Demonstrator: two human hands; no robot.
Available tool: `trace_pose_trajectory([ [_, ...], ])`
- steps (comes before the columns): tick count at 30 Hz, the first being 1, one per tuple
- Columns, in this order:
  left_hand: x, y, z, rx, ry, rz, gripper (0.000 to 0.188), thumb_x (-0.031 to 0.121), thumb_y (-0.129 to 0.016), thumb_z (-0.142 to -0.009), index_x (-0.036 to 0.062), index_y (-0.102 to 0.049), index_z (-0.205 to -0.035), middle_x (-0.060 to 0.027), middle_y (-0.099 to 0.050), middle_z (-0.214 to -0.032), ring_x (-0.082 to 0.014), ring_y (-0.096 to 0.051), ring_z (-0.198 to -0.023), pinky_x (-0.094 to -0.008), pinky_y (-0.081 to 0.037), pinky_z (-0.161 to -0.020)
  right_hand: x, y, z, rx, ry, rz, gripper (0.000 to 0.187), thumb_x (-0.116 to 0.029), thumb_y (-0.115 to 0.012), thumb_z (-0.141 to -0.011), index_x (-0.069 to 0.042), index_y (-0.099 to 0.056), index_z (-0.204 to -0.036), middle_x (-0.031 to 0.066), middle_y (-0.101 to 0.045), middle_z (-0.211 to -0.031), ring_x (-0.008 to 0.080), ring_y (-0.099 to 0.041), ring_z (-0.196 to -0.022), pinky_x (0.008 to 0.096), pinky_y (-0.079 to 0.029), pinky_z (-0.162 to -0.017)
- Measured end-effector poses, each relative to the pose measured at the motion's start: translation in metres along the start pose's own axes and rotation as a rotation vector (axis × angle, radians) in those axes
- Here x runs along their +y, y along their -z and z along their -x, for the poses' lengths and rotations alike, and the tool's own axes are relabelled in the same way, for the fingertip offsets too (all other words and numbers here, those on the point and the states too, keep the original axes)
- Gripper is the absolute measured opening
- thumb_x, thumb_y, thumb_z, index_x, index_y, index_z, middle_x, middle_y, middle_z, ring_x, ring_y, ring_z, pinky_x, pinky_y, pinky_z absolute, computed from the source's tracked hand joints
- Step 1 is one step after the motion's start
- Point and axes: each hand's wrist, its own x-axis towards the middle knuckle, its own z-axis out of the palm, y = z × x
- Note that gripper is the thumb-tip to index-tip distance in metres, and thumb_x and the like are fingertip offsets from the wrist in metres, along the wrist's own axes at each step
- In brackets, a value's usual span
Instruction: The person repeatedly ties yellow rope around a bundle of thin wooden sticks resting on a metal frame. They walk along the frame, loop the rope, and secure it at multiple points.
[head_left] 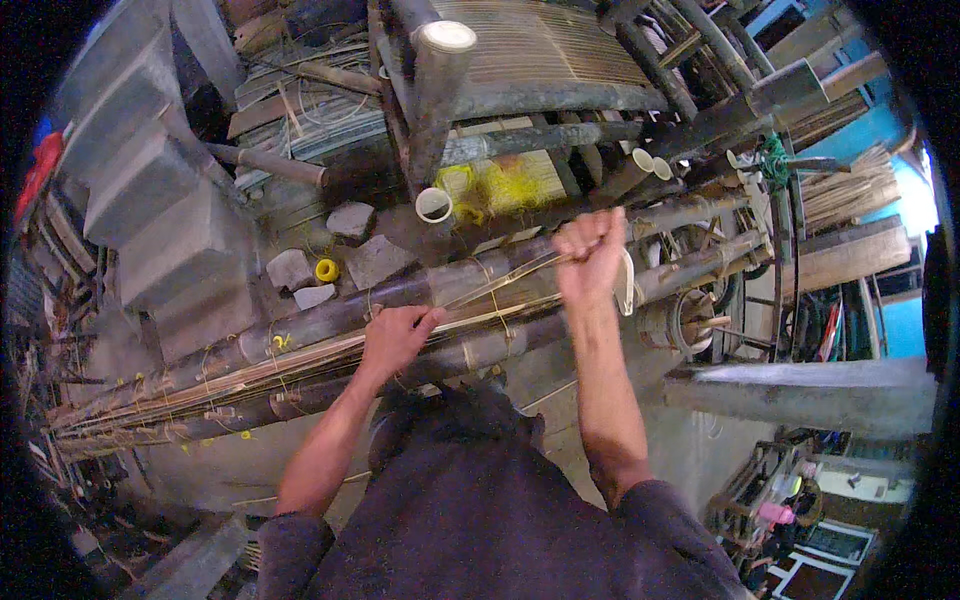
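Observation:
Between two long dark bamboo poles (325,325) lies a bundle of thin, pale bamboo strips (270,372), running from far left up toward the right. My left hand (398,338) is closed over the bundle, thumb pointing right, pinching a strip. One thin strip (503,280) stretches at a slant from it to my right hand (592,252). That right hand is a raised fist wrapped round the strip, above the far pole. A pale, bent end (629,285) hangs beside its wrist. Thin yellowish ties (495,303) cross the bundle and poles.
Beyond the poles stand upright posts with a white-topped pipe (445,40). A yellow-stained block (505,185), stone pieces (350,220) and a yellow roll (327,270) lie there. Concrete steps (165,190) rise at left. A bucket (690,318) stands right of my right forearm.

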Motion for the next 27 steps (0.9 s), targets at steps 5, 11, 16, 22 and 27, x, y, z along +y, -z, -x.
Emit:
trace_pose_trajectory([
  [5, 0.0, -0.009, -0.009, 0.0, -0.039, -0.054, 0.059, 0.061, -0.042, -0.092, 0.0087, -0.07, -0.087, -0.0179, -0.065, -0.077, -0.0381, -0.064, -0.076, -0.0484, -0.048, -0.067, -0.016, -0.005, -0.007, 0.069, 0.117, -0.014, 0.049, -0.048, -0.037, -0.101, -0.013, -0.033, -0.068, -0.0027, -0.023, -0.054, 0.0109, -0.022, -0.044, 0.0279, -0.023, -0.041],
  [11, 0.007, -0.012, -0.022, -0.063, 0.035, -0.141, 0.055, 0.057, -0.043, -0.093, 0.0095, -0.072, -0.092, -0.0182, -0.068, -0.084, -0.038, -0.064, -0.084, -0.049, -0.049, -0.071, 0.014, 0.033, -0.028, 0.122, 0.395, 0.746, 0.052, -0.051, -0.038, -0.1, -0.008, -0.046, -0.072, 0.0031, -0.045, -0.058, 0.0142, -0.046, -0.049, 0.0281, -0.035, -0.043],
  [16, 0.027, 0.021, 0.016, 0.197, -0.272, -0.162, 0.042, 0.033, -0.066, -0.081, 0.0042, -0.063, -0.112, -0.0212, -0.058, -0.116, -0.0383, -0.053, -0.11, -0.0464, -0.045, -0.091, -0.045, 0.056, -0.022, -0.068, -0.264, 0.797, 0.032, -0.031, -0.05, -0.093, -0.01, -0.058, -0.114, 0.0064, -0.058, -0.119, 0.0213, -0.053, -0.112, 0.0384, -0.045, -0.095],
  [22, 0.197, 0.117, 0.133, 0.275, -0.83, -0.217, 0.026, 0.029, -0.063, -0.082, 0.013, -0.062, -0.103, -0.0092, -0.06, -0.112, -0.0273, -0.056, -0.107, -0.045, -0.045, -0.09, -0.132, 0.149, -0.011, -0.044, -0.074, 0.698, 0.048, -0.042, -0.042, -0.098, -0.003, -0.053, -0.123, 0.0125, -0.052, -0.131, 0.0271, -0.048, -0.122, 0.0429, -0.036, -0.107],
  [27, 0.158, 0.127, 0.114, 0.275, -0.862, 0.148, 0.045, 0.036, -0.062, -0.083, 0.0043, -0.056, -0.114, -0.0179, -0.058, -0.119, -0.0328, -0.054, -0.11, -0.0456, -0.04, -0.098, -0.134, 0.122, 0.002, -0.04, -0.042, 0.565, 0.051, -0.045, -0.041, -0.1, -0.004, -0.049, -0.129, 0.0138, -0.048, -0.137, 0.0261, -0.043, -0.13, 0.0429, -0.03, -0.112],
])
